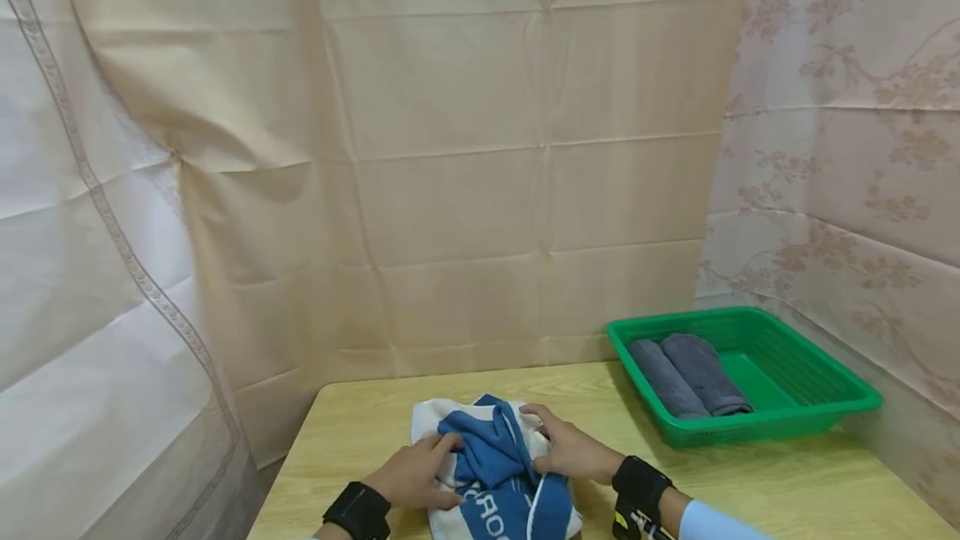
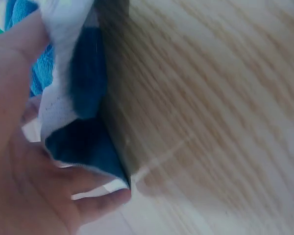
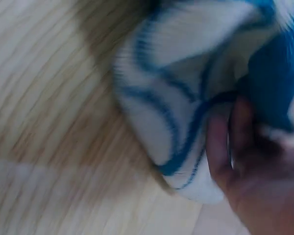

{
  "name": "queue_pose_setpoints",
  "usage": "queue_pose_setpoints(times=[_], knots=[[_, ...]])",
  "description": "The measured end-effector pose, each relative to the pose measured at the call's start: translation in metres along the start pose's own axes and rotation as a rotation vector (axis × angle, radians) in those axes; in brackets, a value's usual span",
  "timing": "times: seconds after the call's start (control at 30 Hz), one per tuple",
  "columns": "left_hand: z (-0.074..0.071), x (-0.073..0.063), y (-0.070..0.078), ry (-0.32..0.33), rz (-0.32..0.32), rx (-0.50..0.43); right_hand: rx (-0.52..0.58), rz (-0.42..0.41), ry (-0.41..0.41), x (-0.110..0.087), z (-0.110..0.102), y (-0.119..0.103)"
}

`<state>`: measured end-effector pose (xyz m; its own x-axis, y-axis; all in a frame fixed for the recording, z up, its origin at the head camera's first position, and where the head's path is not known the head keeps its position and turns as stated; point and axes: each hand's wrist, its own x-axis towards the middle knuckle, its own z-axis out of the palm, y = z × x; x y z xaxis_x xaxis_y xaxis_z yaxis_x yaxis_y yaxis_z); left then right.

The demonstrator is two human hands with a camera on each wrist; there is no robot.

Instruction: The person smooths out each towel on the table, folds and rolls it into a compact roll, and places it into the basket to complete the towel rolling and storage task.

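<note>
A blue and white towel (image 1: 491, 461) with white lettering lies bunched on the table in the head view. My left hand (image 1: 420, 471) is at its left side. In the left wrist view, that hand (image 2: 34, 181) holds the edge of the towel (image 2: 88, 73) between thumb and fingers. On the towel's right side, my right hand (image 1: 573, 446) grips the cloth. The right wrist view shows this hand (image 3: 264, 181) with fingers bent against the towel (image 3: 157, 112), which has blue curved lines on white; that view is blurred.
A green plastic basket (image 1: 832, 382) stands at the table's back right, holding two rolled dark grey towels (image 1: 701, 377). The wooden table (image 1: 360, 423) meets a beige curtain (image 1: 450, 190) behind. More cloth hangs at the left and right sides.
</note>
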<state>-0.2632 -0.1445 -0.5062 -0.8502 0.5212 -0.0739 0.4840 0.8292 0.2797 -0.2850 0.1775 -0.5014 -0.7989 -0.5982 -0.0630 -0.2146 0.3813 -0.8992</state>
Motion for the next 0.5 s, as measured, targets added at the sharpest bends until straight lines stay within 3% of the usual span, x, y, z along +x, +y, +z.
queue_pose_setpoints(times=[0.17, 0.3, 0.43, 0.5], knots=[[-0.001, -0.003, 0.002, -0.064, -0.08, 0.007, 0.113, 0.03, -0.23, -0.015, -0.014, -0.004], [-0.003, -0.004, 0.001, -0.107, -0.134, 0.067, 0.166, 0.08, -0.389, -0.028, -0.035, 0.001], [-0.001, -0.003, -0.003, -0.124, -0.172, 0.089, 0.15, 0.214, -0.436, -0.04, -0.061, 0.014], [-0.001, -0.004, -0.005, -0.126, -0.19, 0.084, 0.087, 0.26, -0.438, -0.047, -0.074, 0.02]])
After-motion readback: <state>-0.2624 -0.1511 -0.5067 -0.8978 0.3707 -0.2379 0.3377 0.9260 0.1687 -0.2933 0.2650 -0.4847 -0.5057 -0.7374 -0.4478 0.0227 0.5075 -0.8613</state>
